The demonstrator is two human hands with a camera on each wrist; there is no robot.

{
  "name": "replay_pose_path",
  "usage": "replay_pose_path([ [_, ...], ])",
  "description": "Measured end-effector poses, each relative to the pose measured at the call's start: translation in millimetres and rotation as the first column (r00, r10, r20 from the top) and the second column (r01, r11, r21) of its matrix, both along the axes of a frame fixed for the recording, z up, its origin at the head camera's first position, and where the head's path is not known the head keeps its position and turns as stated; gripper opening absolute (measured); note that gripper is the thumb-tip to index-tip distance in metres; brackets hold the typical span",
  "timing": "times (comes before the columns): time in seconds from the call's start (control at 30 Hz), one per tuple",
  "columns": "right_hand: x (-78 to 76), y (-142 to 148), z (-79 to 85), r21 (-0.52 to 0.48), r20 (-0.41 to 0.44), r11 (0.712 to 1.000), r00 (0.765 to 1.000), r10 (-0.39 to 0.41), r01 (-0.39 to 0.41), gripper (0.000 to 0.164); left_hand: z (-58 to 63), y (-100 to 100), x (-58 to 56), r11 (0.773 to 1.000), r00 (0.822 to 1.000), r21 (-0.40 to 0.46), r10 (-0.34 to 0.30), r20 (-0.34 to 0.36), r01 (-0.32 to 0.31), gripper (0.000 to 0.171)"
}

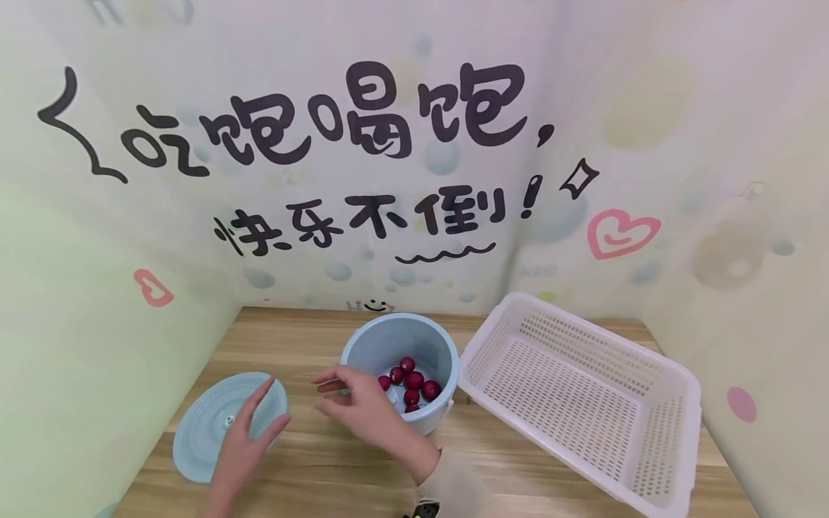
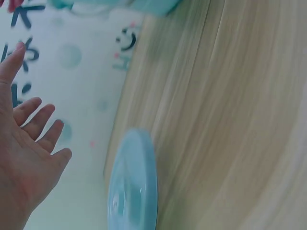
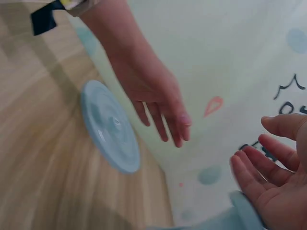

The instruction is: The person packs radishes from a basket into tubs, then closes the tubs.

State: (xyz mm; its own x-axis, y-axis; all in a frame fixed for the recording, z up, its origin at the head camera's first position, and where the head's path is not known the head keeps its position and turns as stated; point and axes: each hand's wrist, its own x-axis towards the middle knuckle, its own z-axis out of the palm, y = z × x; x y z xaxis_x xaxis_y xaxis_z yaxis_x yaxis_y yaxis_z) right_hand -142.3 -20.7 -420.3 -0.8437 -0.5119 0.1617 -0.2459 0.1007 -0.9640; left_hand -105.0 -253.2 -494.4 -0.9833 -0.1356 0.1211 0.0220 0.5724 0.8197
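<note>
My left hand (image 1: 242, 446) hovers over the near right part of a round light-blue lid (image 1: 201, 432), its fingers spread and nothing in them. In the left wrist view the palm of the left hand (image 2: 24, 153) shows bare. The right hand (image 1: 365, 406) hangs in front of the left side of a light-blue bucket (image 1: 447, 352), fingers loosely bent and holding nothing. Several dark-red radishes (image 1: 414, 380) lie at the bottom of the bucket; the right hand hides part of the rim. In the right wrist view, the lid (image 3: 110, 125) lies flat on the table.
A white perforated plastic basket (image 1: 557, 388) stands right of the bucket, its inside showing only the bare mesh floor. The wooden table (image 1: 291, 345) meets a printed wall (image 1: 388, 252) at the back and side walls on both sides.
</note>
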Motion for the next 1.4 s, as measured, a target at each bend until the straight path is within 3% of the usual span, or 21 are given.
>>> replay_pose_path([
  [0.17, 7.3, -13.3, -9.7, 0.029, -0.136, 1.000, 0.991, 0.012, -0.008, 0.029, -3.9, -29.3, 5.2, 0.996, 0.997, -0.042, 0.081, 0.001, -0.081, 0.062],
  [0.33, 17.3, -23.6, -22.8, 0.122, -0.203, 0.991, 0.976, 0.073, -0.049, 0.031, -11.2, -56.5, 12.2, 0.988, 0.988, -0.036, 0.154, 0.033, -0.152, 0.061],
  [0.53, 26.3, -37.5, -52.2, 0.112, -0.151, 0.990, 0.983, 0.101, -0.085, 0.032, -19.1, -85.4, 16.5, 0.980, 0.974, -0.001, 0.200, 0.104, -0.201, 0.066],
  [0.83, 25.9, -49.5, -92.2, 0.144, -0.060, 0.989, 0.998, -0.029, 0.038, 0.042, -30.8, -114.3, 16.8, 0.973, 0.961, -0.061, 0.230, 0.150, -0.223, 0.072],
  [1.0, 25.8, -56.6, -106.7, 0.169, -0.043, 0.982, 0.996, -0.078, 0.084, 0.046, -36.4, -125.0, 14.9, 0.964, 0.952, -0.114, 0.258, 0.165, -0.242, 0.074],
  [1.23, 25.3, -64.2, -119.4, 0.219, -0.031, 0.968, 0.993, -0.115, 0.119, 0.054, -44.5, -132.2, 12.2, 0.956, 0.905, -0.146, 0.287, 0.314, -0.253, 0.085],
  [1.4, 24.5, -68.5, -126.1, 0.217, 0.040, 0.971, 0.993, -0.109, 0.098, 0.062, -54.3, -134.3, 11.1, 0.953, 0.896, -0.184, 0.291, 0.335, -0.240, 0.088],
])
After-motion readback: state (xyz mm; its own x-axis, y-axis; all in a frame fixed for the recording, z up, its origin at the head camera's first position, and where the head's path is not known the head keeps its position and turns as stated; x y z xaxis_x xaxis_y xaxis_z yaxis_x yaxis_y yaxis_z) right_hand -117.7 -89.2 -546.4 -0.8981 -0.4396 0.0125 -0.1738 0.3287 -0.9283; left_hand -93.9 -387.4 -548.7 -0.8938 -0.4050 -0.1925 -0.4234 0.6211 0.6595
